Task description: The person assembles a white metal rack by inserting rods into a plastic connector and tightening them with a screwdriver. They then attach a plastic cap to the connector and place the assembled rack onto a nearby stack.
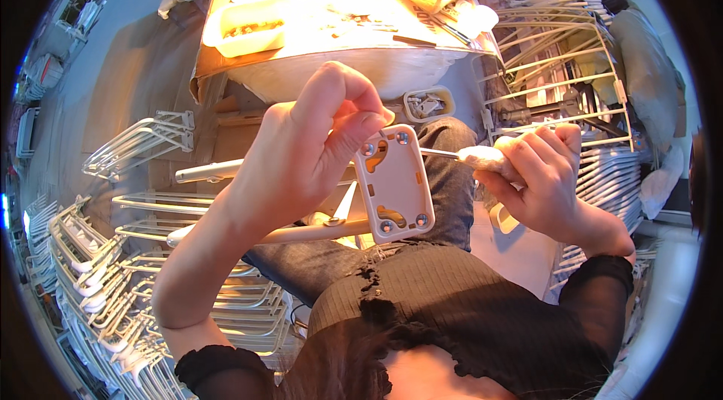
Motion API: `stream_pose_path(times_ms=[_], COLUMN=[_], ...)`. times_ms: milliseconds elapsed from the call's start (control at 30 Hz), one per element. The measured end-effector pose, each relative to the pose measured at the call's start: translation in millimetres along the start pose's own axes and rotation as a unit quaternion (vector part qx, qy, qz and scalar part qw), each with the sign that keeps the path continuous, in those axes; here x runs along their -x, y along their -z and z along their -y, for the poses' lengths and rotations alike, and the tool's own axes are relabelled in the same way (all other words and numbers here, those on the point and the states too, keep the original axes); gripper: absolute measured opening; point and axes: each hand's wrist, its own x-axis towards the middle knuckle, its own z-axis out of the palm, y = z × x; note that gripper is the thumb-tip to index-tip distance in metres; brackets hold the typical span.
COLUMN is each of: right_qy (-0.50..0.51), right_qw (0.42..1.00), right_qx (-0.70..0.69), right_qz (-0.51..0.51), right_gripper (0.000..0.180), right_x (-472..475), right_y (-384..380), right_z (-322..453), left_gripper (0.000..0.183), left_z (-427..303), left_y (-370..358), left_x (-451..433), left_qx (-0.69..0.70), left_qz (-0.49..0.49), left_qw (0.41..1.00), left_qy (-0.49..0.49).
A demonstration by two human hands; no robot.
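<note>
My left hand (313, 146) is raised over the top left corner of a white plastic bracket plate (398, 188). Its thumb and fingertips are pinched together; a small dark sliver shows below them, too small to identify. Round metal screw or bolt heads sit at the plate's corners, and there are curved slots in its face. White tubes (316, 230) run left from the plate, partly behind my left forearm, above my lap. In my right hand (534, 174) is a thin-shafted tool, probably a screwdriver (488, 158), with a wrapped handle. Its shaft points left and meets the plate's right edge; the tip is hidden.
Ahead is a cardboard-covered worktable (339, 44), brightly lit, bearing a tub of small parts (251, 30). A plastic box of white pieces (429, 103) stands below it. White tubular frames are stacked at left (101, 287) and right (565, 83).
</note>
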Motion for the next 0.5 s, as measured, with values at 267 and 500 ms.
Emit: stream_pose_path(times_ms=[267, 500], right_qy=[0.036, 0.034], right_qw=[0.994, 0.999], right_qx=[0.102, 0.011], right_qz=[-0.033, 0.018], right_gripper=[0.03, 0.03], right_x=[-3.1, -12.7], right_y=[-1.8, 0.5], right_z=[7.1, 3.6], left_gripper=[0.015, 0.015], left_z=[3.0, 4.4], left_y=[-0.4, -1.1], left_x=[0.6, 5.2], left_qx=[0.046, 0.064], left_qz=[-0.039, -0.043], left_qw=[0.998, 0.997], left_qy=[0.0, -0.002])
